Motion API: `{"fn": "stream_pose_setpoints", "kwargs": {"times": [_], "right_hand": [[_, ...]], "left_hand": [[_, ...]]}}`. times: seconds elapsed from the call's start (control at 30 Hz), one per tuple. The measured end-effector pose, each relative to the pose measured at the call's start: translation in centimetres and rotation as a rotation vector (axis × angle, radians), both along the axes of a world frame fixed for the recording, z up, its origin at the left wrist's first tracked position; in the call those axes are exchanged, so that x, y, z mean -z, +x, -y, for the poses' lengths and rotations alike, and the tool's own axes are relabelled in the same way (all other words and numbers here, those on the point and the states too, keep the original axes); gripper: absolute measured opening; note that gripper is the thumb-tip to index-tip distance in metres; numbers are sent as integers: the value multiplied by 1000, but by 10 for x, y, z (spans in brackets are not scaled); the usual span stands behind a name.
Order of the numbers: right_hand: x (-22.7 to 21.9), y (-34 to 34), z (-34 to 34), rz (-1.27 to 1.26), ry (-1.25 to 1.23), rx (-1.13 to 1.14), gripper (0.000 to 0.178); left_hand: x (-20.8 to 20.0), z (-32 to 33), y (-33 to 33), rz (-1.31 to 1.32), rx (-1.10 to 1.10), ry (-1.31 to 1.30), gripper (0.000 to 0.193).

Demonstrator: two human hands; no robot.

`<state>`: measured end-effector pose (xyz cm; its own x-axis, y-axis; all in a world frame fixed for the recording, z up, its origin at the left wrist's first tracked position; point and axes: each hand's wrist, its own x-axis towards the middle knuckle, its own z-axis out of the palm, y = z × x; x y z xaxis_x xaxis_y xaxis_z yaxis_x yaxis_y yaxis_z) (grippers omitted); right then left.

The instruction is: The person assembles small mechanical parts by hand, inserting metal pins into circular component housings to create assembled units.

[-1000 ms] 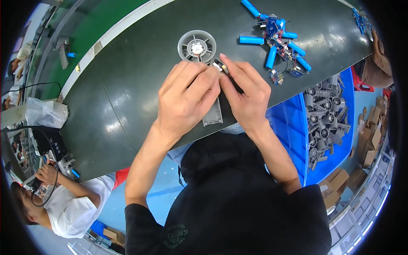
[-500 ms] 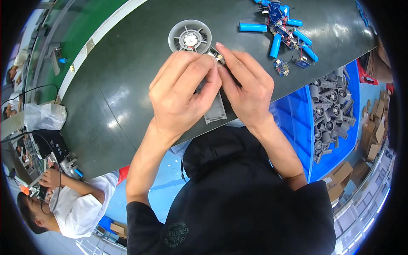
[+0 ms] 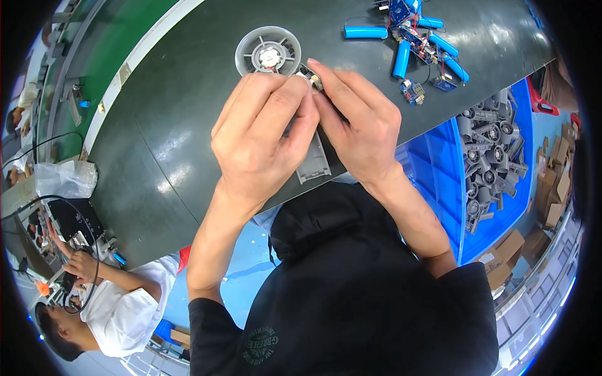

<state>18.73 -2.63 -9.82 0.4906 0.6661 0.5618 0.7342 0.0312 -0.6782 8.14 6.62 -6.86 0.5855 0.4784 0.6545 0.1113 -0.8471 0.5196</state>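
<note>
A grey plastic fan housing (image 3: 241,55) with a round spoked mouth and a white motor hub (image 3: 270,57) lies on the bench, its handle (image 3: 315,164) reaching toward me under my hands. Beside the round mouth, my right hand (image 3: 360,119) pinches a small circuit board (image 3: 311,78) between thumb and forefinger. My left hand (image 3: 260,128) is closed against it, thumb and fingers pressed together at a white connector (image 3: 303,74). Whatever the left fingertips grip there is hidden behind the knuckles.
Blue cylindrical batteries (image 3: 365,32) wired to circuit boards (image 3: 412,92) lie in a heap at the far right of the dark bench (image 3: 182,125). Right of me, a blue bin (image 3: 433,182) holds many grey housings (image 3: 486,178). A co-worker (image 3: 125,307) sits at the left.
The whole scene has shifted slightly left in view. Both hands stay pinched together at the board beside the housing, with only small finger movement.
</note>
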Motion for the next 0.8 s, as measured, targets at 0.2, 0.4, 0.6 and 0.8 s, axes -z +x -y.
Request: {"fn": "stream_pose_setpoints", "kwargs": {"times": [0.2,0.4,0.6,0.8], "right_hand": [[1,2,-1,5,16,-20,37],[-1,2,-1,3,19,-24,35],[2,1,-1,18,53,-23,34],[6,3,0,27,48,-28,33]], "left_hand": [[3,-2,-2,-30,30,58,29],[5,-3,-3,-40,35,114,31],[4,-1,-3,-27,42,120,31],[7,-2,-2,-27,51,106,30]]}}
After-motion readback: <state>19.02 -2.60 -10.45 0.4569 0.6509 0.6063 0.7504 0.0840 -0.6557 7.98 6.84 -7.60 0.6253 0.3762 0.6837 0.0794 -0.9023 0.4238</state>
